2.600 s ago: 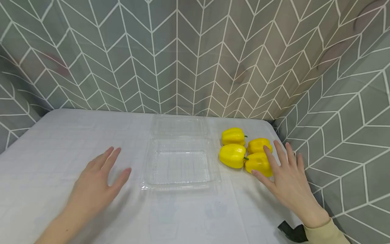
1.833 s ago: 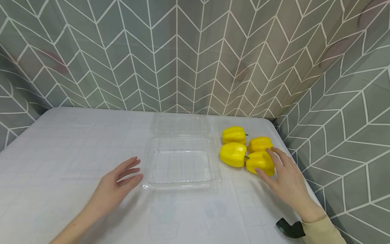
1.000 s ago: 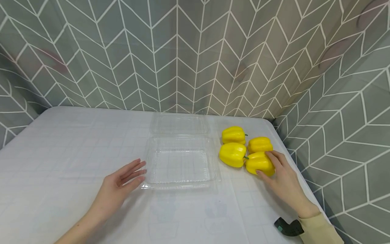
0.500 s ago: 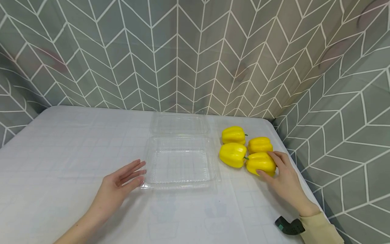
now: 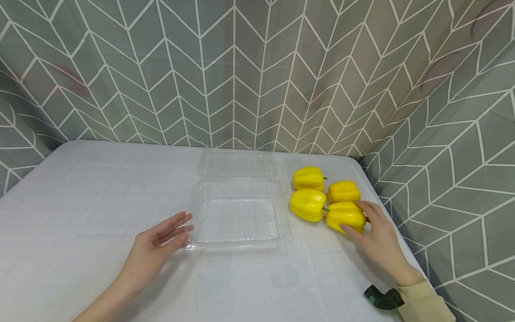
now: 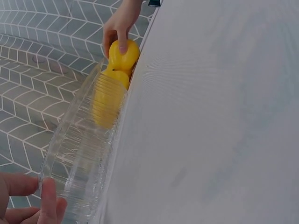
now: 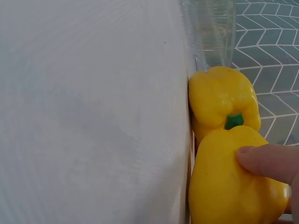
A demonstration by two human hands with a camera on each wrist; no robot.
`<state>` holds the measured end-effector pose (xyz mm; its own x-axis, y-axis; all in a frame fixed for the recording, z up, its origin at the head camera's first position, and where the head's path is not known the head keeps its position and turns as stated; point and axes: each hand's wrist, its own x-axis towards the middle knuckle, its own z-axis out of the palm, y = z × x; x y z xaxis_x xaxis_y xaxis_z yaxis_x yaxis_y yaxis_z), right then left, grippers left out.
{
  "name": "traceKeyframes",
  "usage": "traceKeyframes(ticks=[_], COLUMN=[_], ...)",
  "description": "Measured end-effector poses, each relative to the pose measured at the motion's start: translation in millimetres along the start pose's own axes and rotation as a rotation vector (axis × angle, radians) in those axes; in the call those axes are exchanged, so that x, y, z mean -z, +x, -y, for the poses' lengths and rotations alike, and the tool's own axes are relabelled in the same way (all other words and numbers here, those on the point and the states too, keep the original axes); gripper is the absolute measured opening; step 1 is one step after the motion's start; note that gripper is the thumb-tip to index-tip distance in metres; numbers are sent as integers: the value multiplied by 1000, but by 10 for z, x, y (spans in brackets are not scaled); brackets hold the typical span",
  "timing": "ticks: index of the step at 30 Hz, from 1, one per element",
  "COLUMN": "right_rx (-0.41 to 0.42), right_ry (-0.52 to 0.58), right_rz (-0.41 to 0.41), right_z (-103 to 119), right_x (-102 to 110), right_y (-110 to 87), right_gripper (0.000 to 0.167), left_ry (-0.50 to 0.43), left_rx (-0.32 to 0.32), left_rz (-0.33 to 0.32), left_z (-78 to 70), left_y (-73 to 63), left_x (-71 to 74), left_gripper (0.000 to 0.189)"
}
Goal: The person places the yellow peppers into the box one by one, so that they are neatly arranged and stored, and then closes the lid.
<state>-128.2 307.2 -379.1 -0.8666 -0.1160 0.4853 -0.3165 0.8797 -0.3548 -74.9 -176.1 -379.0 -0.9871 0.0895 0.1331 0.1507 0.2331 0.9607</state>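
Observation:
My right hand (image 5: 378,237) grips a yellow bell pepper (image 5: 344,215) on the near right of a small group, its thumb pressing the near side and its fingers over the far right end. In the right wrist view that thumb (image 7: 268,161) lies on the held pepper (image 7: 233,186). Its other fingers are mostly hidden. My left hand (image 5: 154,246) is extended with its fingertips at the left rim of a clear plastic clamshell container (image 5: 237,245). In the left wrist view the fingers (image 6: 49,200) meet the container's edge (image 6: 70,126).
Two more yellow peppers, a near one (image 5: 307,205) and a far one (image 5: 308,179), lie right of the container, with another pepper (image 5: 344,191) behind the held one. The container's lid (image 5: 237,164) is folded back. A patterned curtain (image 5: 257,71) borders the white-covered table (image 5: 100,188).
My left hand has moved right to the container's rim. My right hand has closed around the near-right pepper and shifted it slightly right, turning it a little. The container and other peppers stay put.

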Motion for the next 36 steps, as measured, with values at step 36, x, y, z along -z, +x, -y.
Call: traceKeyframes(ticks=[36], right_rx=[-35], right_ry=[76], right_rz=[-82], right_z=[2], right_x=[114], right_y=[31], right_gripper=[68], left_ry=[-24], left_rx=[19], left_rz=[17], left_z=[13], left_y=[-14], left_x=[2], left_gripper=[60])
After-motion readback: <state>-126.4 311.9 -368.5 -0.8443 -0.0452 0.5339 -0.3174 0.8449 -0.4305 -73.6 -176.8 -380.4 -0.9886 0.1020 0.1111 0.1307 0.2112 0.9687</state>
